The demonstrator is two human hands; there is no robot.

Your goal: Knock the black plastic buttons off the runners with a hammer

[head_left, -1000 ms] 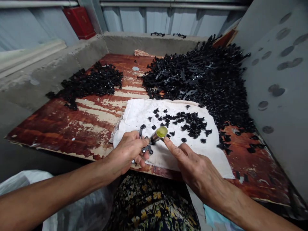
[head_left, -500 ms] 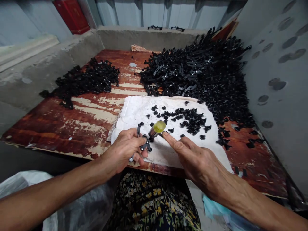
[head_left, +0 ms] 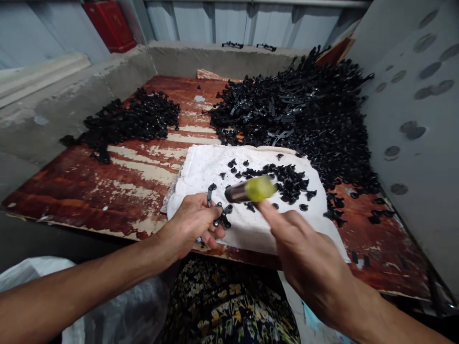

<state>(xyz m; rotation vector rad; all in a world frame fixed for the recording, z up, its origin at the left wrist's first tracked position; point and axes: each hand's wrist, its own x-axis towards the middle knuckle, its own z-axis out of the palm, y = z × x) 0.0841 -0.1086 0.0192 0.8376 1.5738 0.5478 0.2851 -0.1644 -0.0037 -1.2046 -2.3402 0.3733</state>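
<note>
My left hand (head_left: 191,220) is closed round a black jointed bracket (head_left: 222,217) with several arms and round ends, held over the near edge of a white cloth (head_left: 247,234). In my right hand (head_left: 311,253) is a mallet (head_left: 254,189) with a dark head and a yellow-green face, blurred by motion. Its head is in the air just above and right of the bracket, not touching it; my fingers hide most of its handle. Small black knob-like parts (head_left: 292,184) lie loose on the cloth beyond the mallet.
A big heap of black parts (head_left: 304,110) fills the worn red-brown board (head_left: 143,191) at the back right. On the left lies a smaller pile of black brackets (head_left: 132,117). Concrete ledges (head_left: 190,57) border the back and left; a spotted grey panel (head_left: 401,119) rises on the right.
The mallet has lifted off and swung right from the bracket, its head tipping sideways. My right hand moved with it, while my left hand keeps the bracket nearly in place.
</note>
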